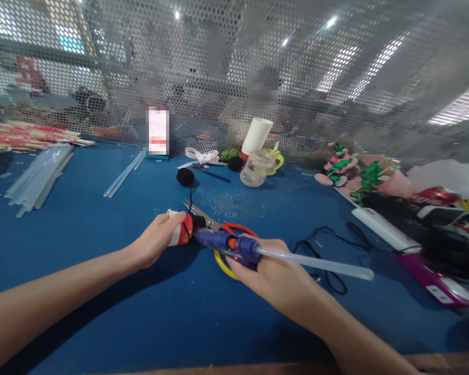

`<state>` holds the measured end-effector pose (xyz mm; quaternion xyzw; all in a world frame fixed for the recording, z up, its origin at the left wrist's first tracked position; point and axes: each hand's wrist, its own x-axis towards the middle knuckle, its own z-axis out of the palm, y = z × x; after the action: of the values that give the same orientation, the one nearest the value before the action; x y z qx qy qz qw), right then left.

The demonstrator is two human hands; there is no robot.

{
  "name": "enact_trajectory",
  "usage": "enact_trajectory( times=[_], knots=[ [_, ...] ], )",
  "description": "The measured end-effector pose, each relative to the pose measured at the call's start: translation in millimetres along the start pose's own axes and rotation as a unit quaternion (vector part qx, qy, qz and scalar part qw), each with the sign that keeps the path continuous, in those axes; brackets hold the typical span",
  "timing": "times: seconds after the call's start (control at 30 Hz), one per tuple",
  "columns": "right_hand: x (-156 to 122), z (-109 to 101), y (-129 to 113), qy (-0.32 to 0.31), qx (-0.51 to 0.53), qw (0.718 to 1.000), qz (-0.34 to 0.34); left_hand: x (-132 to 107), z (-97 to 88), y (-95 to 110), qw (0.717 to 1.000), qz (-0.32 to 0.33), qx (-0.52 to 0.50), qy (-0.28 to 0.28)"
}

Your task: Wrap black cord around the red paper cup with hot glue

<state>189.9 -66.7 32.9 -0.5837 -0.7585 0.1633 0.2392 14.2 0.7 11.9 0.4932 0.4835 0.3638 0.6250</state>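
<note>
My left hand [154, 240] is closed around a small red and white paper cup [176, 237], tipped on its side, with black yarn near its right end. A strand runs up from there to a black yarn ball [185, 177] on the table. In my right hand [275, 266] is a blue glue gun [214, 240], its nozzle end close against the cup's right side; whether they touch I cannot tell. A long translucent glue stick [316, 262] juts from the gun's back. Beneath the gun lie scissors [240, 227] with red and yellow handles, partly covered.
Glue sticks [42, 174] lie in a pile at left. A phone [158, 130] stands at the back beside white ribbon [201, 155]. A clear plastic mug [255, 169] and stacked paper cups [258, 134] are further right. A black cord leads toward a purple power strip [433, 278].
</note>
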Motion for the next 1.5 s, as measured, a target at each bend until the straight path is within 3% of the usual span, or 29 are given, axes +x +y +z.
enact_trajectory(
  times=[0.33,0.63,1.3,1.5],
  knots=[
    [6.0,-5.0,-4.6,0.026,0.008,0.999,0.018,-1.8,-2.9,-4.2,0.984,0.067,0.162,-0.011],
    [7.0,-6.9,-3.7,-0.012,-0.022,0.999,0.035,-2.0,-4.6,-4.7,0.98,0.071,0.185,-0.017],
    [12.7,-7.9,-6.4,0.006,-0.032,0.999,0.032,-8.7,-5.1,-5.5,0.959,0.087,0.268,-0.043],
    [17.9,-7.0,-8.3,-0.005,-0.021,0.998,0.052,-9.7,-4.1,-6.4,0.951,0.107,0.29,-0.028]
  ],
)
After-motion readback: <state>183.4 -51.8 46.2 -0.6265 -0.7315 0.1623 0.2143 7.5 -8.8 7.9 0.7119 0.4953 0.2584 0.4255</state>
